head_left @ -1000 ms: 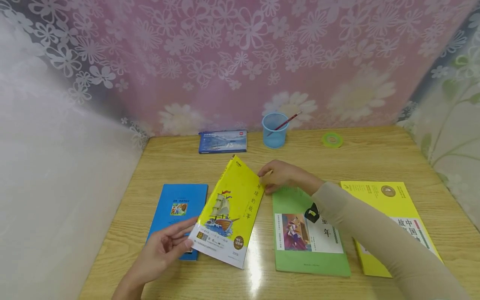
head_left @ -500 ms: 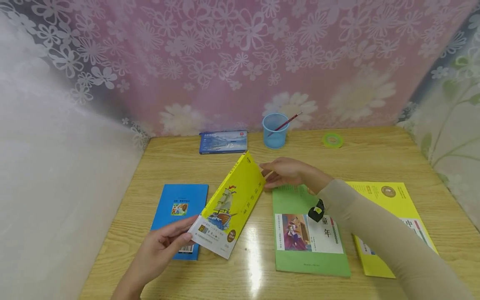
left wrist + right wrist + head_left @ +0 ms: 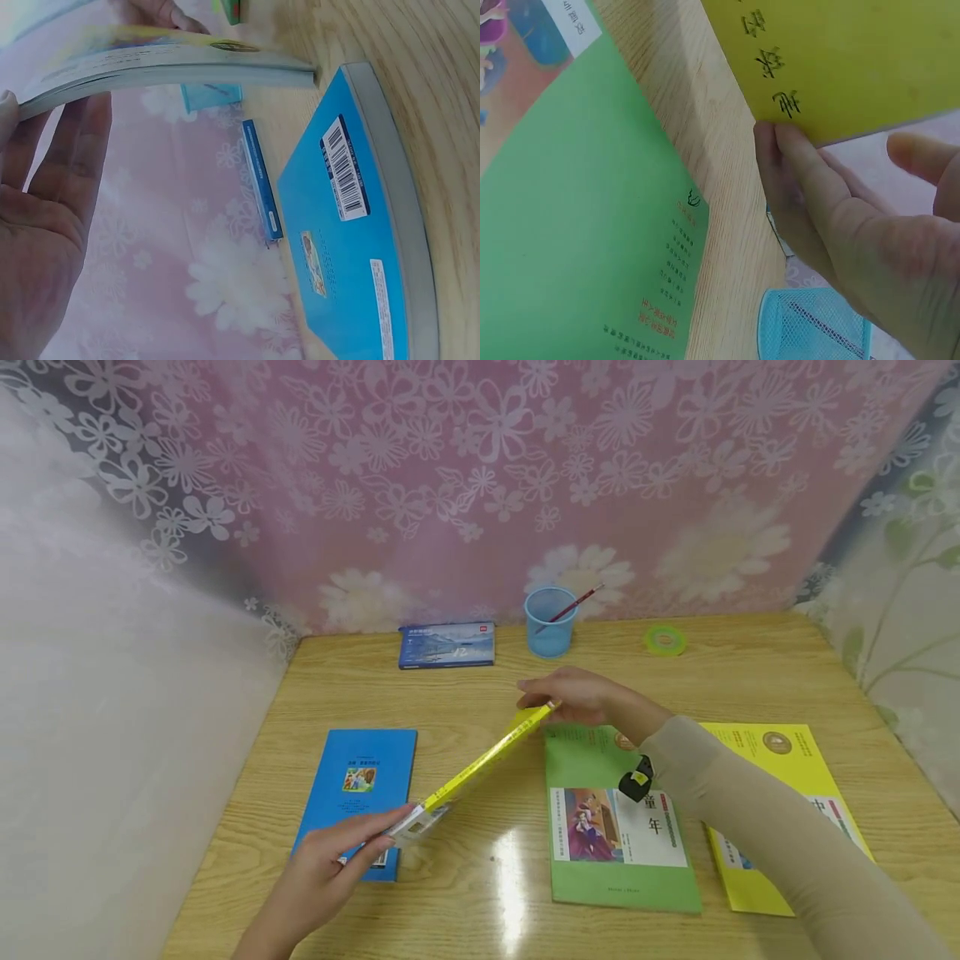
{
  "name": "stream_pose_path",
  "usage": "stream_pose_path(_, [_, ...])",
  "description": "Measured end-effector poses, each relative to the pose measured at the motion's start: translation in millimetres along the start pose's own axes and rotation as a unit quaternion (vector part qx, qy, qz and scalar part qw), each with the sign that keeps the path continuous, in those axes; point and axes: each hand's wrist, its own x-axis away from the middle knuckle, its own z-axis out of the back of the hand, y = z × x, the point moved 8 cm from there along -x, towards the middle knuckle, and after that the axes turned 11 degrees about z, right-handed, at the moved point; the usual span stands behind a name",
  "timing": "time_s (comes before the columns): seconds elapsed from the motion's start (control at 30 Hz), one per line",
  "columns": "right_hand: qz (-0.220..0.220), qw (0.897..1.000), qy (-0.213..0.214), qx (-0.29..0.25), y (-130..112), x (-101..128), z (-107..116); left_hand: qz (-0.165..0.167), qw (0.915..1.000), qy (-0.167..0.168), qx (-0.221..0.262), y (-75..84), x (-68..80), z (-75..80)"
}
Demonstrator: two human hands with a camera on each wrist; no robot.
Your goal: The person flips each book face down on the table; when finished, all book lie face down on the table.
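Pinching the tilted yellow book [image 3: 487, 758] in my left hand [image 3: 318, 864], I touch its end nearest the green book [image 3: 622, 881] with my right hand [image 3: 579, 693], fingers extended, thumb apart, apparently because support at both ends steadies it, raised to the green book's left.

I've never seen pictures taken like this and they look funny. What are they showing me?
There's no machine working here, just a person. The wide picture comes from a camera on the person's head, looking forward and down. The other two come from cameras on the wrists. The left hand pinches one end of a tilted yellow book; the right hand touches its other end. On the table lie a blue book, a green book and another yellow book. Farther back are a flat blue pack, a blue cup with a pencil, and something round and green.
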Motion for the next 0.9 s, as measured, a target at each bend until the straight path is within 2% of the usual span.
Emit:
stream_pose_path(0.1, [0.012,0.999,-0.020,0.039,0.0,1.0,-0.4,-0.034,0.9991,0.002,-0.027,5.4,-0.3,-3.5])
stream_pose_path(0.23, [0.024,0.998,-0.028,0.051,0.7,0.7,-1.0,-0.035,0.9978,-0.011,-0.055,6.9,-1.0,-8.7])
stream_pose_path(0.37, [0.034,0.997,-0.018,0.061,-0.3,1.6,1.4,-0.036,0.9950,-0.019,-0.092,8.2,-1.2,-12.6])
stream_pose_path(0.53, [0.045,0.998,-0.013,0.051,-2.8,2.7,3.0,-0.070,0.9879,0.002,-0.139,13.1,-0.7,-15.8])
stream_pose_path(0.77, [0.061,0.998,-0.010,0.015,-6.8,3.9,3.8,-0.140,0.9710,0.037,-0.190,22.3,2.9,-24.6])
stream_pose_path(0.9, [0.074,0.997,0.005,0.010,-8.7,5.0,7.4,-0.145,0.9684,0.032,-0.200,23.6,3.6,-32.5])
